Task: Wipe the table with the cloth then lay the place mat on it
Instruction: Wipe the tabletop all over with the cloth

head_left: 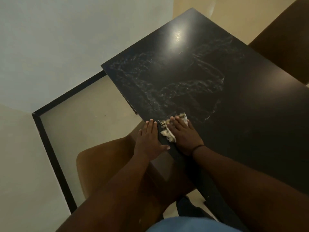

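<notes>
Two bare forearms without sleeves, left hand (149, 141) with short pale nails, right hand (184, 137) with a thin dark band (197, 147) round its wrist, light blue garment (192, 225) at the bottom edge

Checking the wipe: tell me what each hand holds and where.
Nothing is gripped. The right hand presses flat on the cloth, covering its right part, at the table edge. The left hand lies open beside that edge, holding nothing.

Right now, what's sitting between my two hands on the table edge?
In the head view, only a strip of bare black table edge and the loose frayed end of the cloth, which pokes out from under the right hand toward the left hand.
</notes>
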